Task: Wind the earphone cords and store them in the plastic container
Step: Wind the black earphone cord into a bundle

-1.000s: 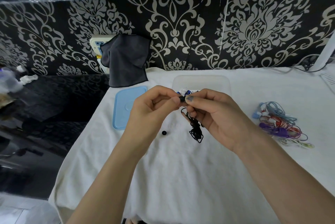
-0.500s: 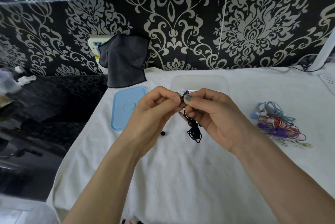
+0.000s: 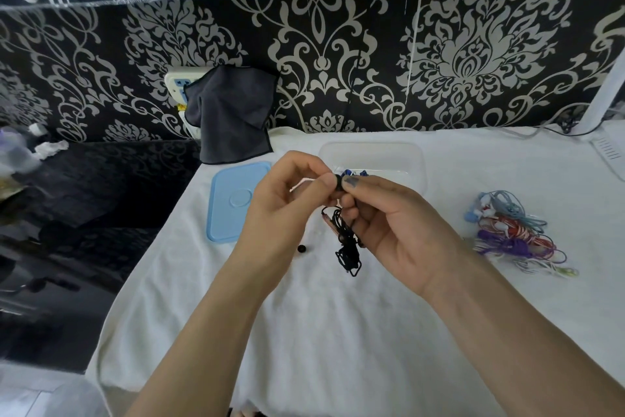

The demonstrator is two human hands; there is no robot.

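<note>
Both hands meet at frame centre, above the white towel [image 3: 338, 332]. Left hand [image 3: 287, 210] has fingers curled, thumb and forefinger pinching the small black earbud end. Right hand [image 3: 389, 224] pinches the same end from the other side, thumb on top, lower fingers curled round the black earphone cord [image 3: 348, 247], which hangs below in a loose tangle, its tip touching or just above the towel, cannot tell which.

Step in hand, as I judge it: fiddling with the earbud tip before winding. A loose black ear tip [image 3: 301, 249] lies on the towel just below the left hand, likely belongs on the bud. To do it well: keep the bud steady in one hand, seat the tip, then wind the cord in even loops round the fingers and don't let the tangle snag.

Plastic container [image 3: 372, 154] sits just behind the hands, upper centre, open, with blue and white earphones already inside. Blue lid [image 3: 233, 200] lies flat to the left of it. Pile of coloured earphones [image 3: 514, 234] waits at right, well apart from the hands.

Room: open towel in the lower half of the frame. Left towel edge drops off just past the lid, so the small tip could roll away there. Dark cloth [image 3: 233, 112] hangs upper left by the wall.
</note>
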